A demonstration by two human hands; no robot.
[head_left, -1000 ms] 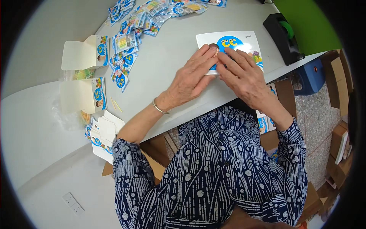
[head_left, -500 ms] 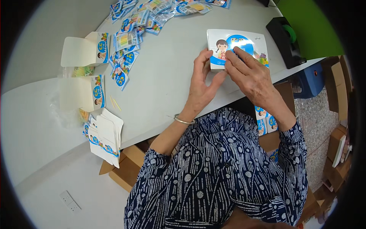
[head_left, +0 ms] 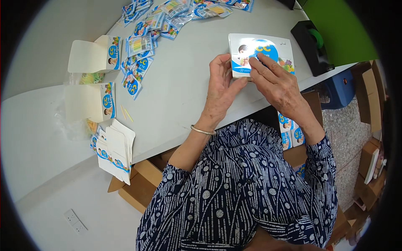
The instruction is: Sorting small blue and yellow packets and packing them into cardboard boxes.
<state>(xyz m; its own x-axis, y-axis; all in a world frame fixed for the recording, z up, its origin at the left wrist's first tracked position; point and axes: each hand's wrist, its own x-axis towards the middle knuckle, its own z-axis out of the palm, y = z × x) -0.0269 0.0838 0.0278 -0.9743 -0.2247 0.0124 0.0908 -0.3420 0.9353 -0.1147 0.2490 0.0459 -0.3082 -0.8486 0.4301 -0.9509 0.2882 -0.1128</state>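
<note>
- Carton point(head_left: 255, 52), white with a blue round print, lay flat near the worktop's point(head_left: 184, 96) front edge in the head view, both our hands on it.
- Our left hand point(head_left: 220, 90) gripped its near-left corner, thumb against the edge.
- Our right hand point(head_left: 276, 81) pressed fingers on its printed face, not closed around it.
- We judged this carton nearly closed; two open cartons point(head_left: 94, 54) at far left, loose sachets point(head_left: 140, 42) and a stack of flat blanks point(head_left: 115, 152) remained.
</note>
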